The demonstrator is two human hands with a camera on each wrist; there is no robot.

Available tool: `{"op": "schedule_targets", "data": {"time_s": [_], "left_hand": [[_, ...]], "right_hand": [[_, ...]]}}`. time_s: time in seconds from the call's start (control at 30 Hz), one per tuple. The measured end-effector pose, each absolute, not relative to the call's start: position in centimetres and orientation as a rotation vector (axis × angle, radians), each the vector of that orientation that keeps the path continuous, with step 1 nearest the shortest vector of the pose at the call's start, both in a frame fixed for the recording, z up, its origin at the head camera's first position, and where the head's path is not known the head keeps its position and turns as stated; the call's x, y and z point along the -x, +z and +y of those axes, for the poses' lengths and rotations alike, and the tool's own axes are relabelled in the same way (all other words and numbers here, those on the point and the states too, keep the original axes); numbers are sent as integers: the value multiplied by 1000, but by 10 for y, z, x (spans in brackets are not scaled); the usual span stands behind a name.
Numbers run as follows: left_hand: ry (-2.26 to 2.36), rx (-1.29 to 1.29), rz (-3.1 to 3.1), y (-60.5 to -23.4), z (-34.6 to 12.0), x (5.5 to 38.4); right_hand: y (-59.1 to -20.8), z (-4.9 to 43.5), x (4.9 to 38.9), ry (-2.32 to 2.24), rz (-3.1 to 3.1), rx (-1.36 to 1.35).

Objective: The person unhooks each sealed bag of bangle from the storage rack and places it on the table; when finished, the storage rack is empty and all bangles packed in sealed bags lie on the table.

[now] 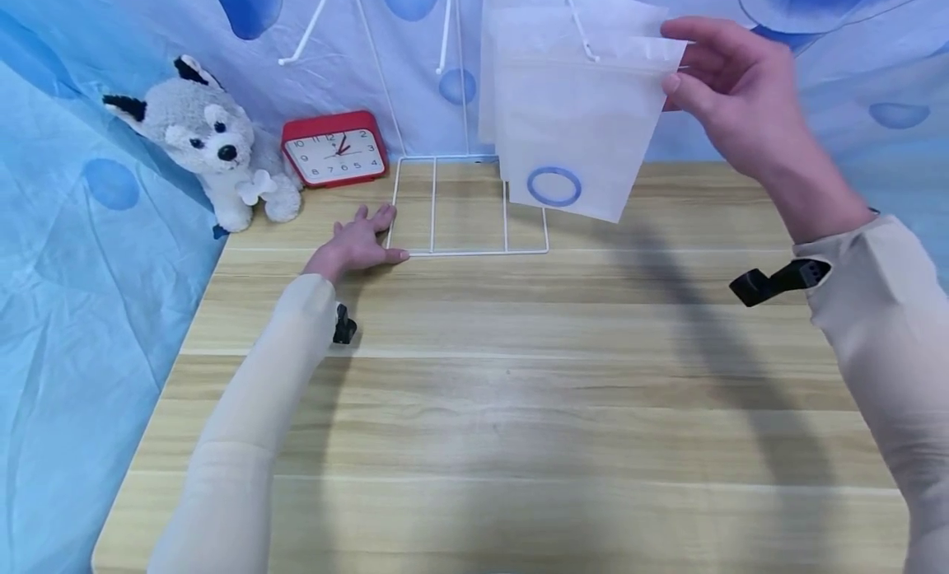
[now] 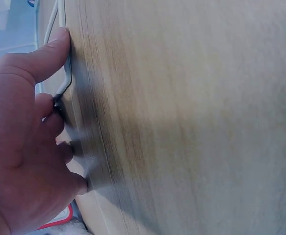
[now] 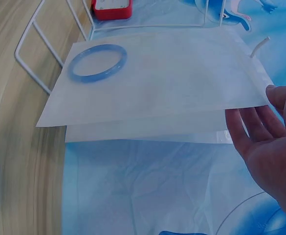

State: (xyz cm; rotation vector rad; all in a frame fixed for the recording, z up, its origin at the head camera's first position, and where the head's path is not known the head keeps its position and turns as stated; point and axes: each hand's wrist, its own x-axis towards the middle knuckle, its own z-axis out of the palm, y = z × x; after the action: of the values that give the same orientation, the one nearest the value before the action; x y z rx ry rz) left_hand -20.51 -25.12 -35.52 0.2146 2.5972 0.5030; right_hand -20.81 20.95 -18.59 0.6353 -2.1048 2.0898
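Observation:
My right hand (image 1: 734,96) pinches the upper right edge of a frosted plastic bag (image 1: 578,121) between thumb and fingers. Inside the bag's lower part shows a blue bangle-like ring (image 1: 554,187), visible too in the right wrist view as a blue ring (image 3: 98,63). A white wire hook (image 1: 582,30) meets the bag's top, and more frosted bags hang behind it. Down on the table, my left hand (image 1: 356,243) rests at the left front corner of a white wire rack's base (image 1: 470,253), fingers spread. In the left wrist view its thumb (image 2: 55,54) touches the wire.
Two other white hooks (image 1: 304,35) (image 1: 445,30) jut out left of the bags. A red clock (image 1: 335,150) and a plush husky (image 1: 215,146) stand at the back left. Blue patterned cloth (image 1: 67,310) surrounds the wooden table (image 1: 504,393).

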Motion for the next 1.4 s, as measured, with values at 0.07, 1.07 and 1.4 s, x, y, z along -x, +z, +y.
{"op": "schedule_targets", "data": {"time_s": [0.07,1.07,1.4], "left_hand": [[501,-213,2596,-356,-250,206],[498,-173,2600,-356,-246,203],[507,-176,2601,-354,-248,202]], "right_hand": [[-185,208,210,2120,-2115,-618],[-174,198,207,2656,-1875,-482],[-168,203,189,2638,-1831,-585]]}}
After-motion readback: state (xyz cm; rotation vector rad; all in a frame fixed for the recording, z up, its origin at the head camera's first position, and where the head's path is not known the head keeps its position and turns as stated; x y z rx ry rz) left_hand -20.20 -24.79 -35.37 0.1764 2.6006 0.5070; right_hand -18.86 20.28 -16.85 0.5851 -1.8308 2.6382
